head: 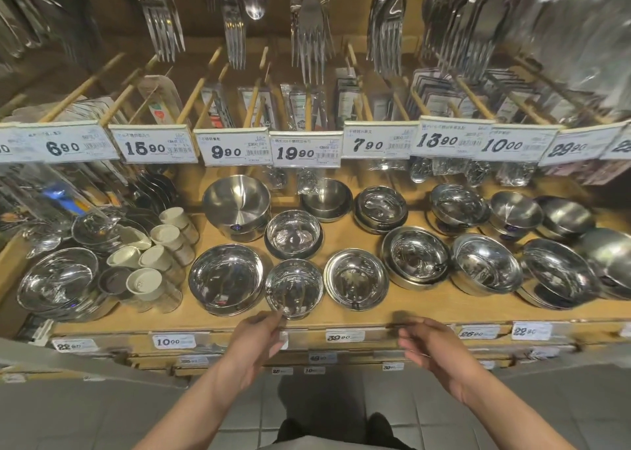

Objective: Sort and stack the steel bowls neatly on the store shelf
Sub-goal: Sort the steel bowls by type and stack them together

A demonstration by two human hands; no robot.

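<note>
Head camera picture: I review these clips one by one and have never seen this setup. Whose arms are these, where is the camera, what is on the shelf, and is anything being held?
There is no machine here. A person wears one wide-angle camera on the head, looking forward and down, so the two bare arms rising from the bottom edge are their own.

In front is a wooden store shelf with many steel bowls, some nested in stacks. A group of cream-lidded cups lies at the left. Above hang forks and packaged cutlery, behind a row of price tags.

The left hand reaches to the near edge of a small bowl at the front; its fingers seem to touch or pinch the rim, but motion blur hides the grip. The right hand hovers at the shelf edge with loose fingers, holding nothing.
</note>
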